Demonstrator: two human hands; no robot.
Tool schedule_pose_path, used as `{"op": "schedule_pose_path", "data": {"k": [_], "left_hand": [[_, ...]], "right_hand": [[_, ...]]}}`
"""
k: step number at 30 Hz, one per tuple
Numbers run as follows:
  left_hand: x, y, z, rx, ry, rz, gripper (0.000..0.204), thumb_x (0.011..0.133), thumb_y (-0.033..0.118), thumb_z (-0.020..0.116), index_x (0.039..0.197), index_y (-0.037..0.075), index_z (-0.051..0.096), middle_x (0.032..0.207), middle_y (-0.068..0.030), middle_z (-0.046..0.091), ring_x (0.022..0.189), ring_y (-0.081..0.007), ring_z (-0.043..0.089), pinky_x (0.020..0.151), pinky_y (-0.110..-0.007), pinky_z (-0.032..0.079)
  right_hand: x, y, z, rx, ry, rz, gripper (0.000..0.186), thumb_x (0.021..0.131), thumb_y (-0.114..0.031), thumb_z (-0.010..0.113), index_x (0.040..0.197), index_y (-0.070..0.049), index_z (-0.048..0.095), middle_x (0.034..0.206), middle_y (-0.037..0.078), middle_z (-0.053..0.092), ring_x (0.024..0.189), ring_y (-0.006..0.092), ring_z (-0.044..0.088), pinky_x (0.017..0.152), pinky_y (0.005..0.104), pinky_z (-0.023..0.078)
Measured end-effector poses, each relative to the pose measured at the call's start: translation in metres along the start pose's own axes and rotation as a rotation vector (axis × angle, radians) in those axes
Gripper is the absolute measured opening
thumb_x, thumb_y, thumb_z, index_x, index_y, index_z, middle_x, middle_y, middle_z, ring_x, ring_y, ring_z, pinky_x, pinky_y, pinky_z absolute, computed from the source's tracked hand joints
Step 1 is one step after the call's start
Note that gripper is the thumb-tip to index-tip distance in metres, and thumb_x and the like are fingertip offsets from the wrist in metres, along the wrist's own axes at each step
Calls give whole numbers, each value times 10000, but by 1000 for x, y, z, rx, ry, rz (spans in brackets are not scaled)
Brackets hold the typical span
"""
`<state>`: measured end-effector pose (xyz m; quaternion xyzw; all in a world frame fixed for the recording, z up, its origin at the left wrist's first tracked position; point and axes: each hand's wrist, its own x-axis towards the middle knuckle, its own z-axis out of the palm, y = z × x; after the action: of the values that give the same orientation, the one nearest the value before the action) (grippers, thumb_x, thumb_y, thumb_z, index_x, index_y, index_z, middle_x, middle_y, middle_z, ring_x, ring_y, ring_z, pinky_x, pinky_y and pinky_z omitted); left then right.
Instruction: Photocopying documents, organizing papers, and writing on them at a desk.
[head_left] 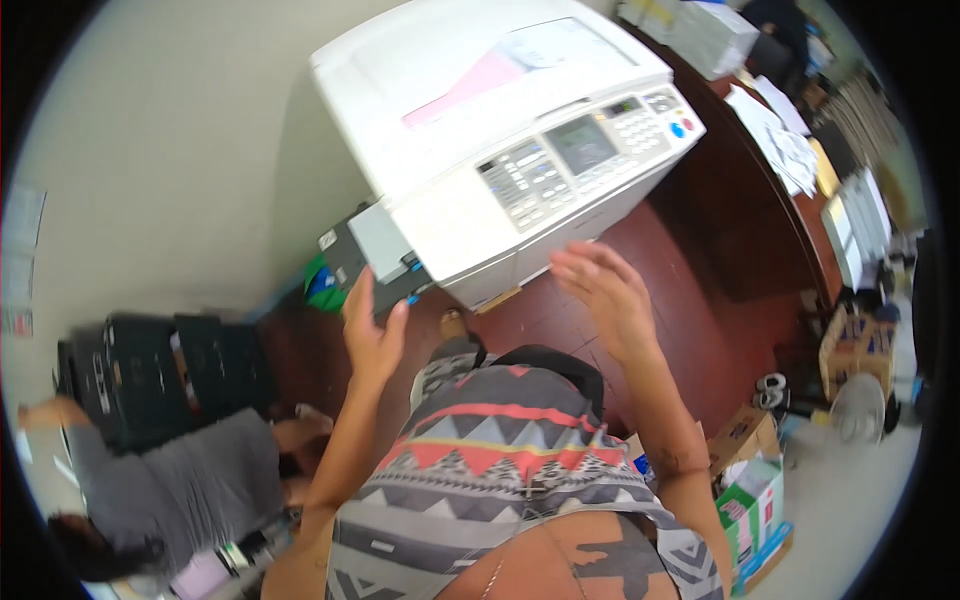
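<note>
Copier (440,225), white, stands far side, in front of the person, beside the wall. Control panel (583,152) along its near edge, tilted down to left; pink-and-grey graphic on the lid.

Left hand (374,335): grip apart, thumb off fingers, nothing in it. Sits at near end of the dark grey side unit (372,250) on copier's left; can't tell if fingertips touch. Small blue tab (412,299) just right of the thumb.

Right hand (608,300): grip apart too, fingers extended, nothing in it. Near the copier's front face, to the right; contact unclear.

Green item (322,284) left of side unit. Counter (815,232) on the right, loose papers (775,140) on top. Reddish floor (690,265) between counter and copier. Near left: another person in grey (190,470) beside black cases (150,370).
</note>
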<state>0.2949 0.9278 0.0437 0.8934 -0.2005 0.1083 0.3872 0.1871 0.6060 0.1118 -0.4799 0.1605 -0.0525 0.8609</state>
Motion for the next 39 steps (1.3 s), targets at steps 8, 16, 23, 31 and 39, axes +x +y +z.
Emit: {"op": "schedule_pose_path", "data": {"k": [8,16,23,31,39], "left_hand": [[75,24,36,-19,97,142,833,869,248,713,1530,-12,278,1578,-314,212,1454,-466,227,1180,-513,212],[87,2,104,-561,58,-310,867,997,258,547,1545,-97,-24,1637,-281,23,1533,-353,46,1227,-408,34],[94,9,104,-498,56,-281,834,1004,220,511,1554,-72,-44,1639,-277,-10,1531,-361,22,1224,-434,33],[93,13,106,-497,46,-323,844,992,221,522,1564,-51,-37,1644,-264,-4,1531,-362,23,1222,-442,23],[87,3,114,-428,86,-287,855,978,265,544,1575,-39,14,1647,-257,46,1529,-339,76,1222,-422,46]], "right_hand": [[-37,92,-107,-317,538,214,292,938,-188,629,1179,-22,633,1092,86,726,951,133,667,807,286,491],[49,53,-117,-1357,655,-563,512,867,-281,733,1298,-42,594,1409,229,504,1271,405,483,1062,484,385],[206,-65,-170,-1845,611,-649,643,894,-467,654,1417,-114,532,1539,228,345,1375,434,347,1098,602,248],[259,-106,-206,-1901,678,-495,631,901,-561,599,1358,-125,590,1524,207,372,1416,393,314,1144,606,173],[222,-105,-244,-1855,555,-738,443,859,-413,702,1193,-122,677,1409,124,501,1330,342,403,1106,552,233]]}}
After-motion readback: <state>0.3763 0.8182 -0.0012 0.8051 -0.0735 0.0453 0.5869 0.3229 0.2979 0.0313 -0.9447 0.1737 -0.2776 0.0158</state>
